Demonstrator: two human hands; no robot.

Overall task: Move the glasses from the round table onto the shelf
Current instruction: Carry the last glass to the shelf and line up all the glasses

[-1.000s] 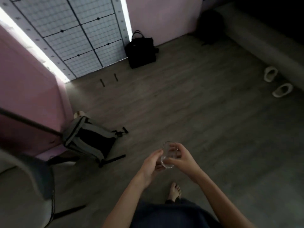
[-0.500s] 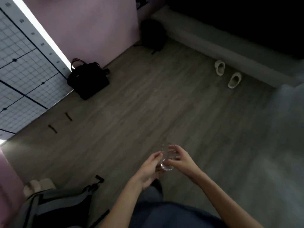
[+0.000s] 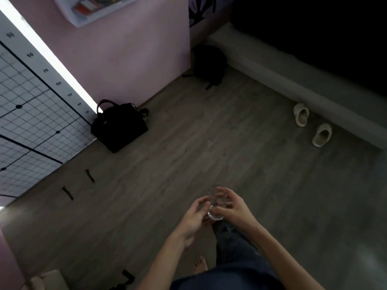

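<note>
- Floor: grey wood planks, mostly bare btwn the person and the pink wall.
- Black handbag stands at the wall base, just beside the gridded panel w/ numbered scale and a bright light strip along its edge.
- Two short dark marks on the floor near the panel.
- Pair of pale slippers near a low grey ledge, well apart from the hands.
- Dark bag in the corner; too dim to tell what kind.
- White shelf on the pink wall, cut off by the top edge; a few books inside, blurred.
- Upper right is black, nothing readable. Bottom-left things cut off, can't ID.
- Bare foot and dark trousers below the hands.
- Glass: clear, plain tumbler, looks empty, tilted slightly, held in the air over the floor in front of the person.
- Right hand: grip wrapped round the glass, fingers on the far side, thumb near the base.
- Left hand: grip loosely spread, fingertips at the glass's left side; can't tell if they touch.
</note>
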